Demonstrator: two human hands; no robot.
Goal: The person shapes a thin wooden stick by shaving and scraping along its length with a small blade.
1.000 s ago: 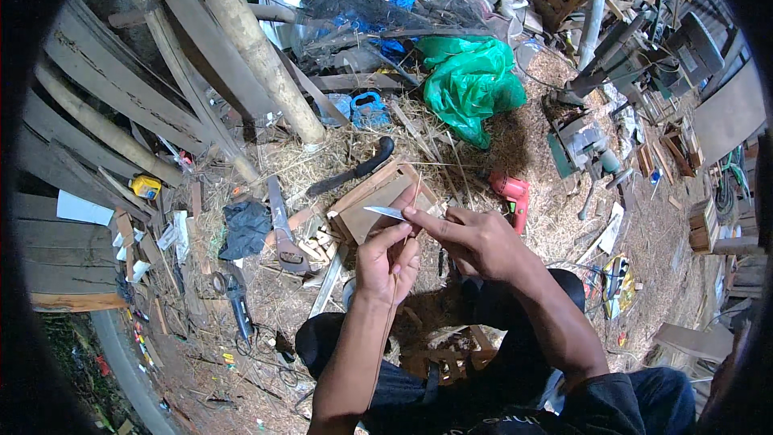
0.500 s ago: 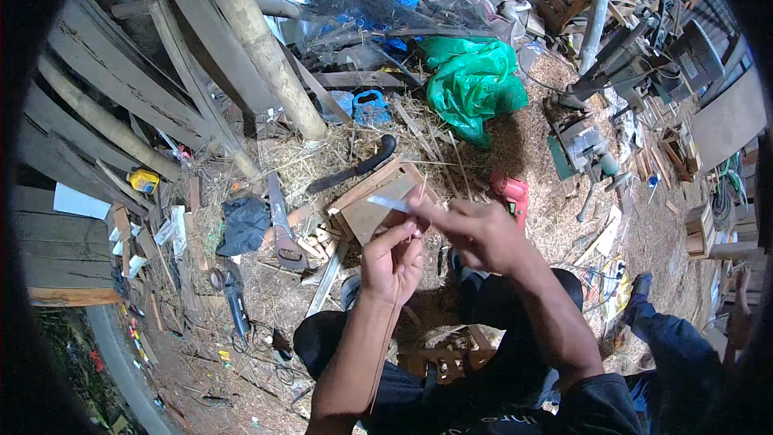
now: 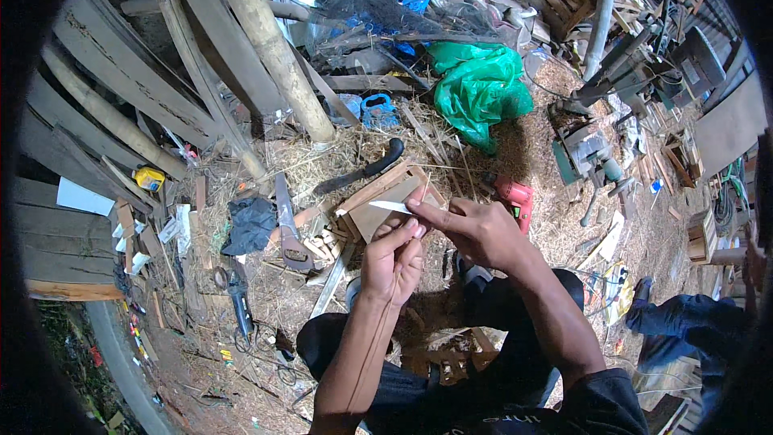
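My right hand (image 3: 487, 234) is closed around a small knife, its index finger stretched along the back. The pale blade (image 3: 390, 206) points left, just above my left fingertips; the handle is hidden in the palm. My left hand (image 3: 390, 262) pinches a thin strip (image 3: 378, 346) that seems to trail down along my forearm. Where blade and strip meet is too small to make out. Below both hands, a shallow wooden box or frame (image 3: 378, 213) lies tilted on the ground. Behind it is a machete-like blade with a curved black handle (image 3: 386, 157).
Left of the box lie a handsaw (image 3: 287, 221), dark cloth (image 3: 251, 225) and an angle grinder (image 3: 239, 306). A red power tool (image 3: 515, 201) is beside my right hand. Beyond are a green plastic sheet (image 3: 483, 93) and wooden posts (image 3: 274, 48). Another person's legs (image 3: 684, 318) show at right.
The knife blade, blurred before, now shows sharply, and my right hand has shifted slightly. My left hand keeps its pinch. The person at right has changed leg position, and the whole view has moved a little.
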